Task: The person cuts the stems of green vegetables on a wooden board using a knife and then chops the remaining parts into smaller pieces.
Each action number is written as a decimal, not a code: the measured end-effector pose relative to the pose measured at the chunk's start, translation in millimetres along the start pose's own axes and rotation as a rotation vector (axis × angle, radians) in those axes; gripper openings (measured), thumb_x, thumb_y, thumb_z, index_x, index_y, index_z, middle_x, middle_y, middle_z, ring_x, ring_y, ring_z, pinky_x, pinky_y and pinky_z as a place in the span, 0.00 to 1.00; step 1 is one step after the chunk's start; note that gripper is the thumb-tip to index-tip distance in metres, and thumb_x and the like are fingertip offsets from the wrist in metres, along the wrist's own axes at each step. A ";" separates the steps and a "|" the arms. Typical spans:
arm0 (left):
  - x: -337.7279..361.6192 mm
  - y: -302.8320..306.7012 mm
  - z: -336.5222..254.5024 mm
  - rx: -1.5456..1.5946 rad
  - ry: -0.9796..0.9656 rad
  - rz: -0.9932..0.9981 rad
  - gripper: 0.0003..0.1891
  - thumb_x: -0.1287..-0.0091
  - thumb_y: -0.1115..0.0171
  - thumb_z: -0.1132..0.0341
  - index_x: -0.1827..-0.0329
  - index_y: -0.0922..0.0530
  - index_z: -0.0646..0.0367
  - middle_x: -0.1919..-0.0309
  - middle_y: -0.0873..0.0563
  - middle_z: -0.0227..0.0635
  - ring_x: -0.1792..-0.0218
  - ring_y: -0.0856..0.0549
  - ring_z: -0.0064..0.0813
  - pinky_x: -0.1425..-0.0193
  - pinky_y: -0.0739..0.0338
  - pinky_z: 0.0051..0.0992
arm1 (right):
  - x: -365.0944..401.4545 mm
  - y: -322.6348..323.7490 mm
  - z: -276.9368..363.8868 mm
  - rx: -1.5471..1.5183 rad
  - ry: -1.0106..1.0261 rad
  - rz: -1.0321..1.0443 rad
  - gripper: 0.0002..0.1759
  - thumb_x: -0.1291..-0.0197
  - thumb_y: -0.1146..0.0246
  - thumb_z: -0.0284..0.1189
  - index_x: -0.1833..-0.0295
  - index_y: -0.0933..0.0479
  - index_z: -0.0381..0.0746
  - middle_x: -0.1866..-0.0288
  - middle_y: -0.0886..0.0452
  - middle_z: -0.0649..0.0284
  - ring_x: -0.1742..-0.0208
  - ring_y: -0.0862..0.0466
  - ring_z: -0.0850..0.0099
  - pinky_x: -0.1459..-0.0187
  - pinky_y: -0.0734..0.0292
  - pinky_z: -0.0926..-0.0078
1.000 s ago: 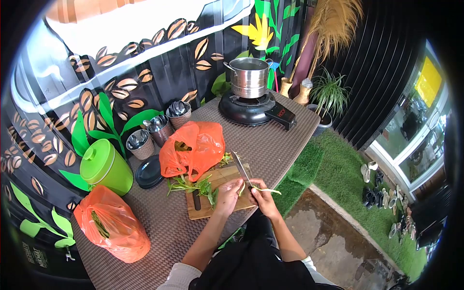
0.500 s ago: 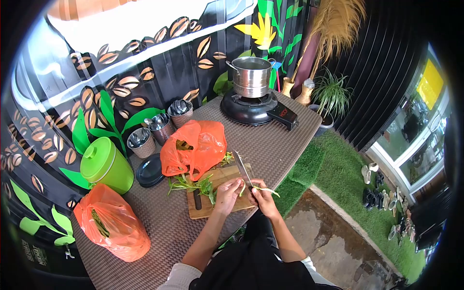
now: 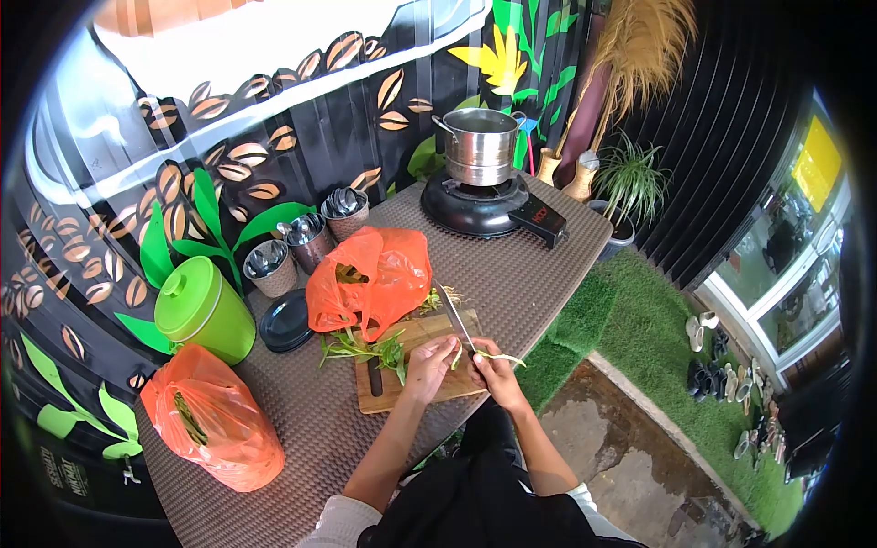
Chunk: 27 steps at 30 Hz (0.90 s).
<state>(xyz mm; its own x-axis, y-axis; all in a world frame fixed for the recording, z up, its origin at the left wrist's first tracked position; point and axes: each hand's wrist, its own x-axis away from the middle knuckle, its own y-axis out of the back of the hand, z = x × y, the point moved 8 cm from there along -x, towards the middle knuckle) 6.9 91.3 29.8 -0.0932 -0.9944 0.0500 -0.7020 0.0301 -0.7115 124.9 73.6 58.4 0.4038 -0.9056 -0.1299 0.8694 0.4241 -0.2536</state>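
The left hand [image 3: 429, 369] and right hand [image 3: 496, 373] are nearly where they were a second ago; only the view has slid a bit. Both arms reach forward, hands close together above the board [image 3: 426, 328]. The left pinches a short stem [image 3: 456, 356]. The right grips a knife [image 3: 453, 311], blade up, and a long stem [image 3: 508, 360]. Leaves [image 3: 389, 353] lie just left of the hands.

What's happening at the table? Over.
Right hand: silver-bladed knife, thin pale-green stem. Left hand: small green piece. Leafy green stalks on rectangular wooden board. Orange plastic bag crowds board's far edge.
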 end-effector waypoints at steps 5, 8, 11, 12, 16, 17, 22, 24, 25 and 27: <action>-0.9 4.6 -3.9 -0.065 -0.023 -0.037 0.08 0.33 0.42 0.73 0.54 0.21 0.66 0.58 0.17 0.34 0.58 0.19 0.21 0.49 0.24 0.22 | -4.9 -3.3 -1.7 -0.004 -0.020 0.015 0.17 0.29 0.49 0.32 0.39 0.36 0.39 0.75 0.36 0.73 0.74 0.38 0.84 0.73 0.41 0.85; 0.4 8.5 -6.5 -0.129 -0.042 -0.063 0.09 0.33 0.42 0.73 0.53 0.21 0.66 0.58 0.16 0.35 0.59 0.19 0.20 0.50 0.24 0.21 | -7.7 -4.1 -0.6 -0.007 -0.001 -0.004 0.15 0.29 0.49 0.32 0.41 0.36 0.39 0.75 0.36 0.73 0.74 0.38 0.84 0.73 0.42 0.85; -1.6 16.2 -3.7 -0.218 -0.039 -0.097 0.09 0.33 0.42 0.72 0.53 0.21 0.65 0.58 0.16 0.35 0.60 0.19 0.20 0.52 0.24 0.21 | -9.6 -6.7 4.1 0.010 -0.010 -0.019 0.14 0.29 0.49 0.32 0.43 0.36 0.39 0.75 0.36 0.73 0.75 0.37 0.84 0.74 0.42 0.85; -1.8 14.9 -4.2 -0.191 -0.062 -0.087 0.10 0.34 0.40 0.73 0.52 0.21 0.66 0.60 0.16 0.34 0.61 0.19 0.20 0.54 0.24 0.18 | -11.3 -6.9 3.4 0.010 -0.010 -0.019 0.14 0.29 0.49 0.32 0.43 0.36 0.39 0.75 0.36 0.73 0.75 0.37 0.84 0.74 0.42 0.85; 1.9 6.1 -7.5 -0.191 -0.173 -0.102 0.11 0.36 0.38 0.75 0.52 0.22 0.67 0.63 0.17 0.34 0.63 0.18 0.21 0.58 0.23 0.17 | -19.4 -1.6 -2.4 0.001 -0.011 -0.036 0.13 0.29 0.50 0.36 0.44 0.37 0.43 0.76 0.36 0.73 0.77 0.38 0.85 0.78 0.43 0.86; 2.2 5.6 -9.3 -0.191 -0.175 -0.101 0.11 0.36 0.38 0.75 0.52 0.22 0.67 0.63 0.17 0.34 0.63 0.18 0.21 0.58 0.23 0.17 | -21.3 1.3 -4.6 -0.031 -0.030 -0.051 0.13 0.29 0.50 0.37 0.45 0.36 0.43 0.76 0.36 0.72 0.78 0.38 0.84 0.78 0.43 0.86; 2.8 44.6 -23.2 -0.267 -0.172 -0.327 0.11 0.36 0.41 0.77 0.50 0.23 0.68 0.62 0.17 0.36 0.65 0.18 0.22 0.58 0.21 0.20 | -25.0 13.8 5.9 -0.057 -0.102 -0.110 0.14 0.28 0.51 0.38 0.47 0.34 0.40 0.78 0.36 0.72 0.81 0.39 0.84 0.79 0.43 0.86; -2.3 56.8 -36.0 -0.111 -0.261 -0.284 0.13 0.35 0.40 0.76 0.49 0.24 0.68 0.63 0.17 0.35 0.64 0.18 0.22 0.56 0.22 0.20 | -24.4 1.4 0.3 0.068 -0.277 0.063 0.14 0.29 0.51 0.39 0.52 0.32 0.39 0.78 0.36 0.72 0.82 0.39 0.85 0.80 0.44 0.86; -1.7 67.7 -46.4 -0.066 -0.333 -0.344 0.13 0.35 0.40 0.75 0.48 0.25 0.68 0.62 0.17 0.35 0.62 0.18 0.22 0.55 0.23 0.21 | -29.4 -6.8 -9.7 0.125 -0.275 0.230 0.17 0.30 0.49 0.45 0.60 0.32 0.42 0.80 0.38 0.75 0.83 0.41 0.86 0.82 0.46 0.86; 1.3 88.5 -57.3 -0.015 -0.404 -0.403 0.14 0.35 0.40 0.75 0.47 0.25 0.68 0.62 0.17 0.35 0.61 0.18 0.22 0.54 0.23 0.22 | -26.9 -13.4 -32.1 0.082 -0.385 0.276 0.17 0.29 0.51 0.45 0.59 0.31 0.42 0.80 0.37 0.75 0.83 0.41 0.86 0.83 0.47 0.86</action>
<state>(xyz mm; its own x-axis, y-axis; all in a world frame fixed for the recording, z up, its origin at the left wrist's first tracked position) -95.8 98.5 7.0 0.4596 -0.8872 0.0411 -0.6364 -0.3612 -0.6815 93.2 92.6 34.5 0.6852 -0.7042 0.1862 0.7284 0.6607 -0.1814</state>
